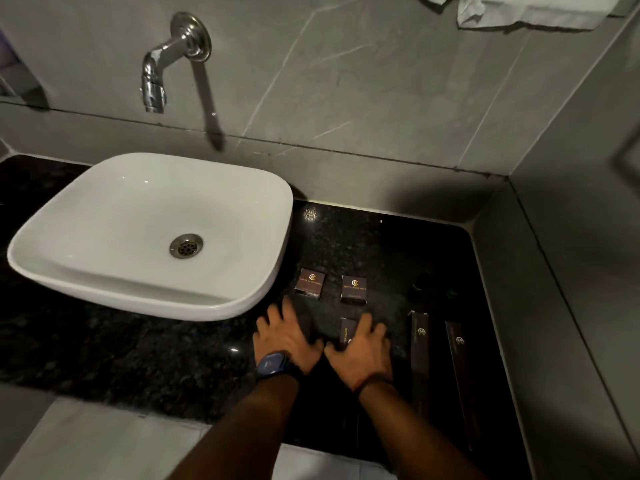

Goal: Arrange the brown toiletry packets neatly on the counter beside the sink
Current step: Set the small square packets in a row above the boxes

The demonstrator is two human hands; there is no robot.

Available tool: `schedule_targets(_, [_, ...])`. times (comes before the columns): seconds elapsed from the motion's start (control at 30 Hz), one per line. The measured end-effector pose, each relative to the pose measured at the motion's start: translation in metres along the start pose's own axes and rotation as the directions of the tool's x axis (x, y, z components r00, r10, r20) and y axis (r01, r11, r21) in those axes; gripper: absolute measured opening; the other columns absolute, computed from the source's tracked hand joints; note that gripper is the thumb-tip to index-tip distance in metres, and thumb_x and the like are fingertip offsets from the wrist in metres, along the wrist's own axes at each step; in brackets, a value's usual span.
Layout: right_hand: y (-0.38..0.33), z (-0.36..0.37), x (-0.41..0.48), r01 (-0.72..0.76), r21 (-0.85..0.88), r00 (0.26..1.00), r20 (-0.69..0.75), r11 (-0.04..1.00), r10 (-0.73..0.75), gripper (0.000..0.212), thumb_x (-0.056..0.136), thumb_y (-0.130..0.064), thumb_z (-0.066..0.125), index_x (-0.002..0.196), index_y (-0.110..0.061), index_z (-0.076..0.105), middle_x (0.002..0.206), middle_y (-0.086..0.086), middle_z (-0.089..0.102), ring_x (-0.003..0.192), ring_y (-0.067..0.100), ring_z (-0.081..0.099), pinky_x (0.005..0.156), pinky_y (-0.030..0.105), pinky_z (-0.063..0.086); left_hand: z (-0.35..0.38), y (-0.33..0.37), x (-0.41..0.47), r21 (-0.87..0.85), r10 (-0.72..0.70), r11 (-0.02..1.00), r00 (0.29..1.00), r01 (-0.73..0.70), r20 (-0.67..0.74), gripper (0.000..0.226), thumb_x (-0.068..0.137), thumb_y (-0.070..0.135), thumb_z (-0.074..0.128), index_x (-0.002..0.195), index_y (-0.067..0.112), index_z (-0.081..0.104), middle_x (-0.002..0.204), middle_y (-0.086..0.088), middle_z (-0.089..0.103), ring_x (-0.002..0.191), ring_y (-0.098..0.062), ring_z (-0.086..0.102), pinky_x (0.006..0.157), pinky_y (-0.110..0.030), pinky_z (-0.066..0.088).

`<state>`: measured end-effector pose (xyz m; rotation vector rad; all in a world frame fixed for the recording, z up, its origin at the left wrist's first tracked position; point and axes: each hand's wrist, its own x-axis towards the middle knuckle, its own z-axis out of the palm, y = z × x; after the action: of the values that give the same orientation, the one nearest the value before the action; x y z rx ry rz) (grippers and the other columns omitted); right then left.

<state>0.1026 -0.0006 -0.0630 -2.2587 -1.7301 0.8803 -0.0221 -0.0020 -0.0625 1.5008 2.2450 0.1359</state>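
Two small square brown packets with gold logos, one [310, 283] nearer the sink and one [354, 289] to its right, lie side by side on the black granite counter [381, 244]. Just below them my left hand [287, 337] lies palm down over a dark packet [306, 325], of which only an edge shows by the thumb. My right hand [362, 348] covers another brown packet [347, 332], held between thumb and fingers. Two long brown packets, one [419, 344] to the left of the other [460, 362], lie parallel to the right of my right hand.
The white basin [86, 271] stands on the counter to the left, under a chrome wall tap [156, 77]. Grey tiled walls close off the counter at the back and right. White towels [526, 12] hang at the top right. The counter's front edge runs under my forearms.
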Motion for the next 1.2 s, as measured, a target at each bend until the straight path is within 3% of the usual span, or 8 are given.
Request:
schedule_targets(0.17, [0.012, -0.002, -0.020, -0.024, 0.036, 0.998, 0.056, 0.999, 0.022, 0.082, 0.070, -0.037, 0.068, 0.135, -0.016, 0.024, 0.129, 0.018, 0.041, 0.115, 0.040, 0.053, 0.096, 0.040, 0.048, 0.002, -0.014, -0.027, 0.005, -0.077, 0.997, 0.996, 0.077, 0.047, 0.100, 0.066, 0.063, 0.063, 0.145, 0.019, 0.022, 0.137, -0.009, 0.041, 0.126, -0.034, 0.043, 0.101, -0.045, 0.042])
schedule_targets(0.3, [0.018, -0.003, -0.026, -0.021, 0.050, 0.997, 0.079, 0.999, 0.017, 0.083, 0.072, -0.029, 0.071, 0.138, -0.018, 0.022, 0.130, 0.016, 0.044, 0.114, 0.036, 0.056, 0.096, 0.040, 0.050, 0.009, -0.023, -0.030, -0.095, -0.091, 0.990, 0.982, 0.108, 0.167, 0.072, 0.074, 0.050, 0.066, 0.131, 0.014, 0.040, 0.133, -0.013, 0.047, 0.121, -0.036, 0.053, 0.101, -0.043, 0.047])
schedule_targets(0.4, [0.020, -0.005, -0.025, -0.012, 0.055, 0.998, 0.068, 0.998, 0.009, 0.080, 0.073, -0.028, 0.071, 0.137, -0.019, 0.024, 0.130, 0.016, 0.045, 0.115, 0.035, 0.055, 0.095, 0.040, 0.049, 0.010, -0.021, -0.031, -0.135, -0.085, 0.985, 0.982, 0.108, 0.169, 0.059, 0.076, 0.047, 0.065, 0.123, 0.014, 0.050, 0.127, -0.014, 0.050, 0.113, -0.037, 0.059, 0.097, -0.040, 0.050])
schedule_targets(0.73, [0.022, -0.002, -0.018, -0.025, 0.041, 0.998, 0.061, 0.999, 0.023, 0.082, 0.073, -0.032, 0.073, 0.137, -0.019, 0.023, 0.133, 0.016, 0.044, 0.119, 0.035, 0.054, 0.097, 0.040, 0.049, 0.015, -0.018, -0.030, -0.146, -0.111, 0.980, 0.983, 0.133, 0.149, 0.057, 0.077, 0.043, 0.064, 0.122, 0.011, 0.050, 0.128, -0.015, 0.048, 0.115, -0.039, 0.056, 0.099, -0.044, 0.049])
schedule_targets(0.9, [0.019, -0.007, -0.015, -0.037, 0.035, 0.999, 0.011, 0.999, 0.037, 0.080, 0.076, -0.043, 0.068, 0.139, -0.019, 0.024, 0.136, 0.015, 0.043, 0.121, 0.033, 0.052, 0.094, 0.039, 0.050, 0.004, -0.008, -0.035, -0.029, -0.102, 0.994, 0.989, 0.106, 0.108, 0.067, 0.078, 0.049, 0.063, 0.129, 0.012, 0.042, 0.133, -0.012, 0.041, 0.123, -0.038, 0.045, 0.101, -0.044, 0.044])
schedule_targets(1.07, [0.049, -0.046, -0.014, -0.006, 0.155, 0.918, -0.391, 0.988, 0.067, 0.045, 0.078, -0.035, 0.060, 0.117, -0.014, 0.052, 0.122, 0.016, 0.056, 0.112, 0.033, 0.055, 0.093, 0.046, 0.051, 0.008, 0.033, -0.053, 0.025, 0.220, 0.976, 0.966, -0.219, -0.135, 0.060, 0.078, 0.050, 0.060, 0.124, 0.013, 0.054, 0.129, -0.012, 0.052, 0.113, -0.034, 0.052, 0.094, -0.041, 0.046])
schedule_targets(1.13, [0.081, -0.065, -0.013, -0.115, 0.165, 0.885, -0.432, 0.980, 0.177, 0.042, 0.078, -0.028, 0.062, 0.115, -0.010, 0.054, 0.119, 0.019, 0.057, 0.109, 0.037, 0.055, 0.092, 0.047, 0.050, 0.018, 0.062, -0.062, -0.053, 0.304, 0.950, 0.950, -0.308, -0.065, 0.056, 0.083, 0.049, 0.057, 0.127, 0.014, 0.052, 0.132, -0.011, 0.052, 0.117, -0.031, 0.053, 0.099, -0.039, 0.046])
schedule_targets(1.2, [0.113, -0.077, -0.013, -0.229, 0.151, 0.886, -0.378, 0.962, 0.270, 0.049, 0.077, -0.025, 0.067, 0.119, -0.007, 0.050, 0.123, 0.022, 0.053, 0.112, 0.040, 0.052, 0.093, 0.049, 0.049, 0.027, 0.090, -0.072, -0.154, 0.305, 0.944, 0.949, -0.290, 0.080, 0.054, 0.086, 0.047, 0.056, 0.129, 0.016, 0.049, 0.133, -0.009, 0.053, 0.119, -0.028, 0.055, 0.101, -0.038, 0.048])
